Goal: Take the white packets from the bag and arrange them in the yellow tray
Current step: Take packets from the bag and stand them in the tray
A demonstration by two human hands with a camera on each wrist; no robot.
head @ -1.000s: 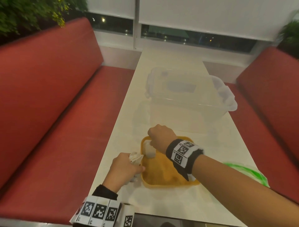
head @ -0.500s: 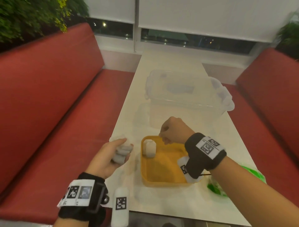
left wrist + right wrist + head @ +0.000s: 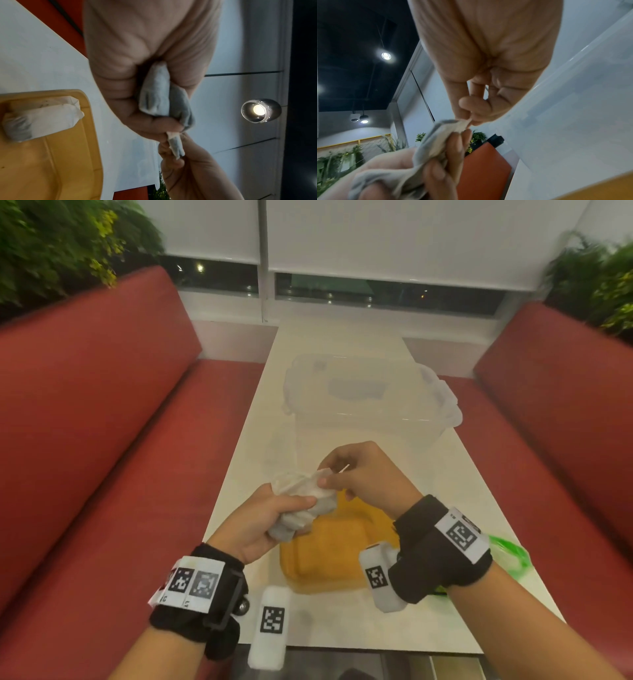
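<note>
My left hand (image 3: pixel 298 505) grips a crumpled white bundle (image 3: pixel 301 501) a little above the yellow tray's (image 3: pixel 342 559) far left corner. My right hand (image 3: pixel 323 474) pinches a white corner sticking out of that bundle between thumb and forefinger. I cannot tell whether that corner is the bag's edge or a packet. The left wrist view shows the bundle (image 3: pixel 163 94) in my fist and the pinched tip (image 3: pixel 175 146). One white packet (image 3: pixel 42 121) lies in a corner of the tray (image 3: pixel 68 162). It is hidden behind my hands in the head view.
A clear plastic box (image 3: pixel 370 402) with a lid stands on the white table (image 3: pixel 479 611) just beyond the tray. Something green (image 3: pixel 507 553) lies at the table's right edge. Red benches (image 3: pixel 102 440) run along both sides.
My right hand left the tray, where it set a packet down, and came up to the bundle. My left hand lifted the bundle from beside the tray to above it.
</note>
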